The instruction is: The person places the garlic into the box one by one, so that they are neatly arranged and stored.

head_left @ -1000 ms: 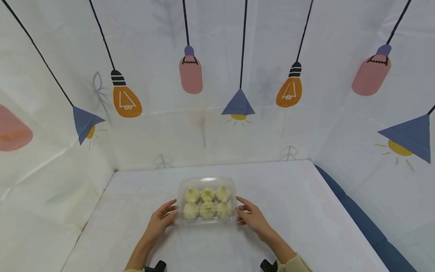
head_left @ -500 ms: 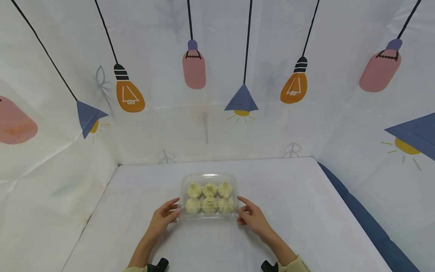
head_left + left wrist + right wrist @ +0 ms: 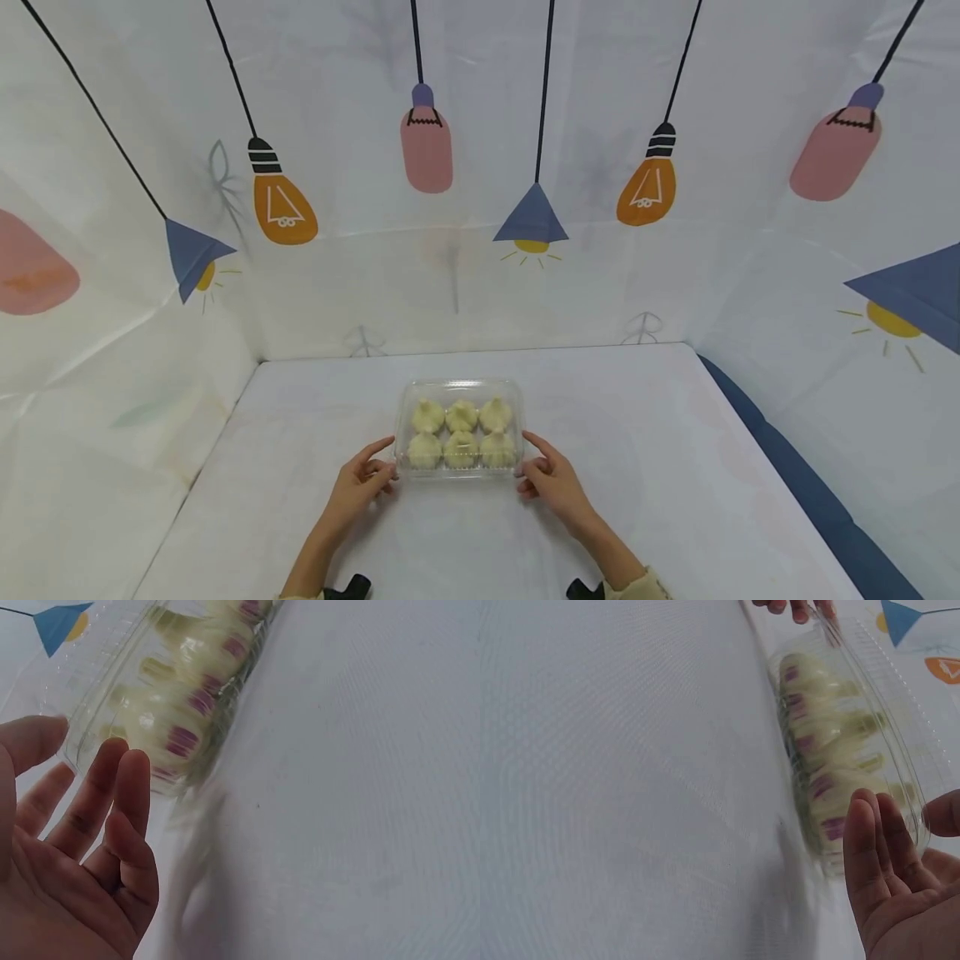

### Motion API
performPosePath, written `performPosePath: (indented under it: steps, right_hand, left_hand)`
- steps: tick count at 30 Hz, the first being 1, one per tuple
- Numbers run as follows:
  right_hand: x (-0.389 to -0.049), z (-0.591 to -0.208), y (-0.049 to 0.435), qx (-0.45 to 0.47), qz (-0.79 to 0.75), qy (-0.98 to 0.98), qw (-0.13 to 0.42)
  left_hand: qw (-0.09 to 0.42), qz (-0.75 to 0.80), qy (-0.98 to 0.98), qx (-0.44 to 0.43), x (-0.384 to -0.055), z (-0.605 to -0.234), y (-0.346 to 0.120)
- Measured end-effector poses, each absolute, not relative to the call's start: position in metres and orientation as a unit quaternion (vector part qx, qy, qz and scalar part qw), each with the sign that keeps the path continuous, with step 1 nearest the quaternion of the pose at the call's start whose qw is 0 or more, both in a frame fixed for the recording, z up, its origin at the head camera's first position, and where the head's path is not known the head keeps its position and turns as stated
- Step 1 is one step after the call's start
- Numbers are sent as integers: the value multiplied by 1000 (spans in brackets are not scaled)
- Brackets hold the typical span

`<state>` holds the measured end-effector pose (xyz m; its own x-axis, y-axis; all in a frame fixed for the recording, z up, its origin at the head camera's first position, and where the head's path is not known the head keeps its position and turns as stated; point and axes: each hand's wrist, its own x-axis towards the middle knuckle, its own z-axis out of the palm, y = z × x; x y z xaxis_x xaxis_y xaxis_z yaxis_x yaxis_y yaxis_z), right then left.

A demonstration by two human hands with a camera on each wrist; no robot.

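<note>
A clear plastic lidded box (image 3: 459, 429) with several pale dumplings stands shut on the white table (image 3: 637, 433). My left hand (image 3: 363, 483) lies at its near left corner with the fingers loosely straight, and the index tip is at the box's edge. My right hand (image 3: 547, 479) mirrors it at the near right corner. In the left wrist view the fingers (image 3: 112, 802) are spread just beside the box (image 3: 172, 690). The right wrist view shows the right fingers (image 3: 881, 855) straight, next to the box wall (image 3: 840, 750). Neither hand curls round it.
White cloth walls printed with hanging lamps close off the back (image 3: 450, 275) and both sides. A blue strip (image 3: 795, 492) runs along the table's right edge. Black wrist mounts (image 3: 352, 586) show at the bottom edge.
Both hands have slid a little back toward me, from the box's sides to its near corners. The box has stayed in place; my head view shifted slightly.
</note>
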<state>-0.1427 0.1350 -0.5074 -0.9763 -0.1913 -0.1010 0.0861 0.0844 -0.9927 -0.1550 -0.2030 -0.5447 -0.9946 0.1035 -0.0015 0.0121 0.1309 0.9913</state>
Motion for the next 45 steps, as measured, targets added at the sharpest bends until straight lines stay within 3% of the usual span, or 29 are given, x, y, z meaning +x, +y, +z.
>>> performPosePath:
  steps: [6,24,33,45]
  right_hand:
    - [-139,-508,130,-23,-689,719,87]
    - [-140,-517,115,39,-714,696,63]
    - [-151,-550,113,68,-734,674,44]
    - [-149,-551,108,77,-738,670,41]
  left_hand:
    - [31,655,754,14,-154,-548,-197]
    - [-54,688,722,-47,-153,-562,-180]
    - [-34,706,704,-64,-153,-561,-180]
    - [-5,717,694,-67,-152,-555,-183]
